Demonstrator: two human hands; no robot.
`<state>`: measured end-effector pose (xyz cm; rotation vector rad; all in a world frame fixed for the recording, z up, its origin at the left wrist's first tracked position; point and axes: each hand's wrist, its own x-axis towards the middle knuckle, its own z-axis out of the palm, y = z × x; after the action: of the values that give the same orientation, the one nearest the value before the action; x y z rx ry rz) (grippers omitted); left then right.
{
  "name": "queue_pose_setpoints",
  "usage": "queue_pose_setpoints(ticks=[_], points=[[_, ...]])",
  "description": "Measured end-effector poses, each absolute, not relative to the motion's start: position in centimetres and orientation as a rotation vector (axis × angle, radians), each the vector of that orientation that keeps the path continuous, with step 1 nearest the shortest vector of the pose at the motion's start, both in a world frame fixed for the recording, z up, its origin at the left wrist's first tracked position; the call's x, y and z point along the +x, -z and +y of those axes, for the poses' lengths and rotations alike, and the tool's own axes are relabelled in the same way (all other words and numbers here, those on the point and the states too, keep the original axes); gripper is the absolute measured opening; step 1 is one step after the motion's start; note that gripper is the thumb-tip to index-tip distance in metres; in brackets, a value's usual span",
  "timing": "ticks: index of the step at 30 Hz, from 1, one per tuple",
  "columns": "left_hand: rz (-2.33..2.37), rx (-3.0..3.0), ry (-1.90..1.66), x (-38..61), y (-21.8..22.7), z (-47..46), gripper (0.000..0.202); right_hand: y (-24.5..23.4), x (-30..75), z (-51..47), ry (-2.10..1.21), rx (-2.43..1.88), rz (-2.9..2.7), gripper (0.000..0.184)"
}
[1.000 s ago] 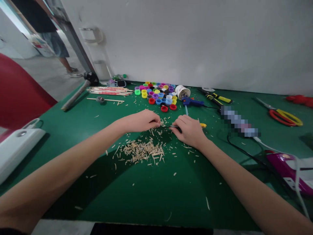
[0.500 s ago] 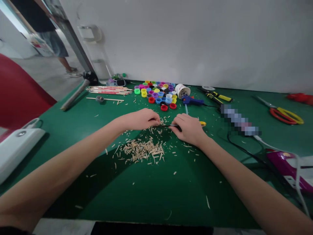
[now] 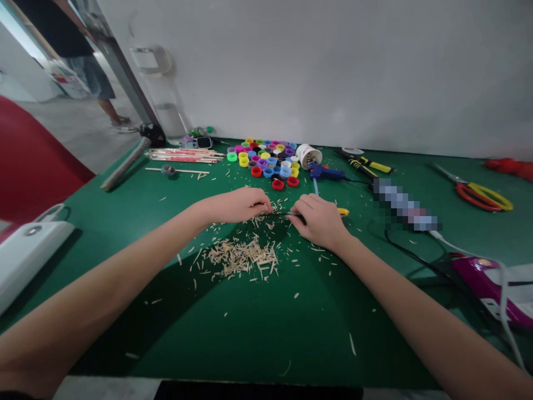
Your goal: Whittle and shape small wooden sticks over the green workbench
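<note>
My right hand is wrapped round a utility knife with a yellow end. Its thin dark blade points left toward my left hand. The fingertips of my left hand are pinched together close to the blade's tip; whatever they hold is too small and hidden to name. Under and in front of both hands, short pale wood shavings lie in a heap, with loose slivers scattered round it.
Coloured bottle caps cluster behind my hands, beside a tipped white cup and a blue glue gun. Wrapped sticks and a hammer lie left. Scissors and a power strip are right. A person stands beyond.
The whole view has shifted very slightly. Both hands keep nearly the same place and grip, and the shavings heap looks unchanged.
</note>
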<state>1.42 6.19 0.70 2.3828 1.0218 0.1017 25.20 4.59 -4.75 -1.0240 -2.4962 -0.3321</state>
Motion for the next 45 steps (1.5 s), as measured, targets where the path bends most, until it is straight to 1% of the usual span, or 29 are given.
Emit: queue_pose_setpoints(ticks=[5, 14, 21, 32, 36, 40, 45], points=[[1.021, 2.362, -0.1, 1.31, -0.7, 6.26, 0.029, 4.55, 25.05, 4.98, 0.3, -1.052, -2.538, 0.019], [1.048, 2.345, -0.105, 1.23, -0.51, 6.27, 0.032, 4.89, 25.06, 4.72, 0.335, -1.025, -2.494, 0.022], [1.087, 2.327, -0.109, 1.12, -0.43, 6.29, 0.032, 4.6, 24.96, 4.95, 0.294, -1.045, -2.529, 0.02], [0.963, 2.346, -0.3, 1.16, -0.34, 6.2, 0.018, 4.58, 24.74, 5.09, 0.278, -1.093, -2.573, 0.02], [0.93, 2.392, -0.328, 1.39, -0.29, 6.09, 0.014, 4.68, 24.81, 4.82, 0.327, -1.078, -2.543, 0.022], [1.002, 2.415, -0.358, 1.34, -0.06, 6.14, 0.012, 4.61, 24.87, 4.68, 0.366, -1.057, -2.515, 0.022], [1.021, 2.419, -0.353, 1.41, 0.03, 6.21, 0.012, 4.54, 24.8, 4.93, 0.32, -1.082, -2.579, 0.021]])
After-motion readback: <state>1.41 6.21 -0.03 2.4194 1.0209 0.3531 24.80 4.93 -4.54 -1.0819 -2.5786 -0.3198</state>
